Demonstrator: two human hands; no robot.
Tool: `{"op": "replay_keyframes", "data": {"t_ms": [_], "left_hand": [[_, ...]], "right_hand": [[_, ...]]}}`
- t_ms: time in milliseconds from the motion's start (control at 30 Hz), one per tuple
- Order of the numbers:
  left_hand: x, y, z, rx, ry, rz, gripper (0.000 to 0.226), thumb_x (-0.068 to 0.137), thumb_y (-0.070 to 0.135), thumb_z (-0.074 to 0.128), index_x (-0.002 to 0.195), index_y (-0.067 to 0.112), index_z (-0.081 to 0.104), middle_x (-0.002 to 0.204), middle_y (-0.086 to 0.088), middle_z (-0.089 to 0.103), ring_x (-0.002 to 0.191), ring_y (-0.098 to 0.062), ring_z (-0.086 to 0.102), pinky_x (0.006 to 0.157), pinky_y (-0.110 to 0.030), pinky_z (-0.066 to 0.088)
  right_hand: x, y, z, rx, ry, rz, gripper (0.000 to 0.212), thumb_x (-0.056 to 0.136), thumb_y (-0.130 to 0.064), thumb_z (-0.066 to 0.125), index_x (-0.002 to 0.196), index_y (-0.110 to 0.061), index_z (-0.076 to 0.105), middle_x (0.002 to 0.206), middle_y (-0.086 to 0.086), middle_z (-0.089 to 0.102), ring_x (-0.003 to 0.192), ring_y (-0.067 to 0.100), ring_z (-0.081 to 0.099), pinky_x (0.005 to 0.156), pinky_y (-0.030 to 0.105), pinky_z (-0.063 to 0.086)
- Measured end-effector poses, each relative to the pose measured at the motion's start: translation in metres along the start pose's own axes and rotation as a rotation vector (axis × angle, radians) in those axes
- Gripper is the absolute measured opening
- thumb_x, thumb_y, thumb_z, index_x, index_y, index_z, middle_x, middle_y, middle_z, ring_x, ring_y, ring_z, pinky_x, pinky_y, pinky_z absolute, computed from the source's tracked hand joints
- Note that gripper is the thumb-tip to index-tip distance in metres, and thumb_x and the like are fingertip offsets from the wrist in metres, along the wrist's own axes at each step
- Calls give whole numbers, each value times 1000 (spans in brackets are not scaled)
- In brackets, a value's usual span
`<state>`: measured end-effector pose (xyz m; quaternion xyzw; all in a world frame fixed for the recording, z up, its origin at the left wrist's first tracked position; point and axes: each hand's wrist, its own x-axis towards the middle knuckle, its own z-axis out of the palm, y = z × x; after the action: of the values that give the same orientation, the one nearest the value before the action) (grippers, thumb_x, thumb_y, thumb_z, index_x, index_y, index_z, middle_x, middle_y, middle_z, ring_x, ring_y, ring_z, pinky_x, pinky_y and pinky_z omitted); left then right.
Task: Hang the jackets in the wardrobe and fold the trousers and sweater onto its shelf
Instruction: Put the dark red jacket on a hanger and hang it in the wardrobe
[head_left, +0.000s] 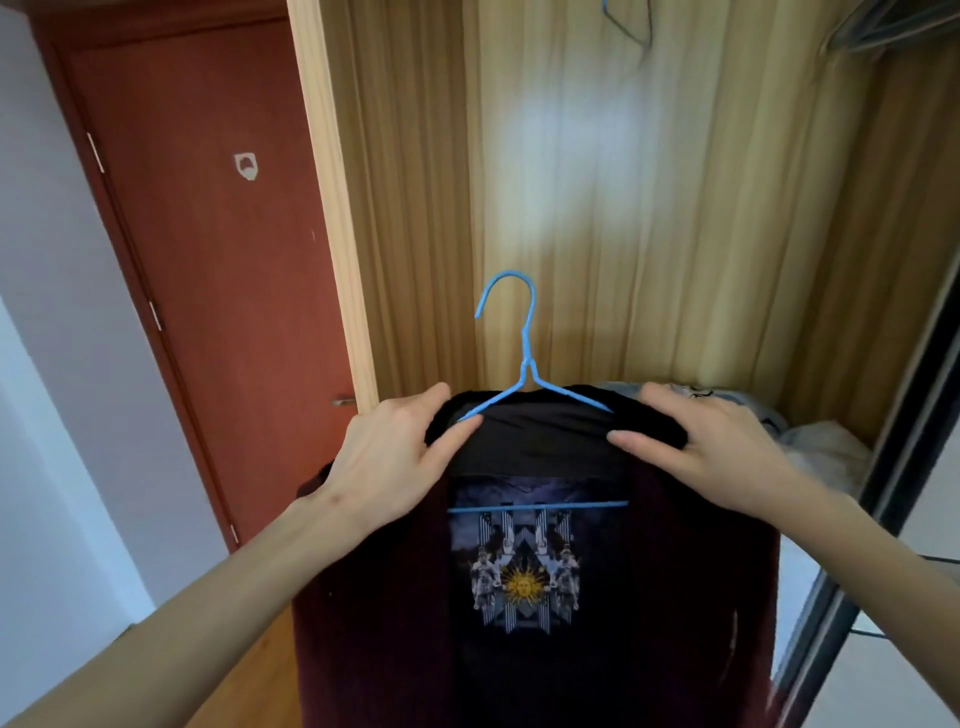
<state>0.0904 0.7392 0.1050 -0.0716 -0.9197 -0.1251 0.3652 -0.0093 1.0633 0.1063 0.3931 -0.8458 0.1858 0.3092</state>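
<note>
Before the open wardrobe (597, 156), one dark jacket (675, 597) sits on one blue hanger (524, 364). Two hands grip its shoulders: left hand (395, 452) on the left shoulder, right hand (711, 447) on the right, fingers curled over the cloth.

Red-brown door (208, 260) left, pale wall (47, 364), wood floor (260, 665) btm.

Matt dark cloth jacket (675, 597) on a smooth blue coated hanger (524, 364); glossy grained wood wardrobe (649, 208).

Blue hanger (524, 364), dark maroon jacket (691, 597) with black lining and sun print, reddish-brown door (218, 260)
</note>
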Motion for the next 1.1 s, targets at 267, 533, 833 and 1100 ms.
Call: {"op": "replay_keyframes", "data": {"t_ms": [267, 533, 833, 1100], "left_hand": [[15, 12, 3, 40, 94, 49, 48, 99, 76, 34, 84, 30, 38, 55, 7, 45, 48, -12, 39, 50, -34, 42], [59, 42, -3, 138, 220, 298, 43, 106, 59, 36, 81, 24, 32, 61, 9, 45, 48, -18, 53, 39, -34, 40], [175, 73, -29, 287, 234, 308, 51, 102, 67, 14, 87, 24, 38, 79, 0, 66, 77, -35, 68, 54, -38, 39], [269, 76, -55, 372, 249, 271, 54, 96, 67, 4, 90, 23, 35, 87, -8, 69, 83, -43, 66, 61, -41, 38]], "right_hand": [[0, 5, -17, -12, -8, 25, 55, 94, -83, 28, 91, -32, 47, 68, -8, 56, 66, 9, 58, 59, 38, 50], [32, 21, -69, 409, -456, 121, 40, 92, -70, 62, 117, -40, 73, 106, -18, 78, 99, 5, 74, 91, 38, 59], [90, 43, -143, 209, -45, 145, 57, 85, -87, 51, 107, -39, 72, 88, -12, 76, 82, 16, 72, 83, 49, 59], [166, 40, -205, -39, 96, 71, 41, 94, -67, 49, 91, -28, 62, 76, -6, 67, 75, 20, 64, 74, 51, 54]]}}
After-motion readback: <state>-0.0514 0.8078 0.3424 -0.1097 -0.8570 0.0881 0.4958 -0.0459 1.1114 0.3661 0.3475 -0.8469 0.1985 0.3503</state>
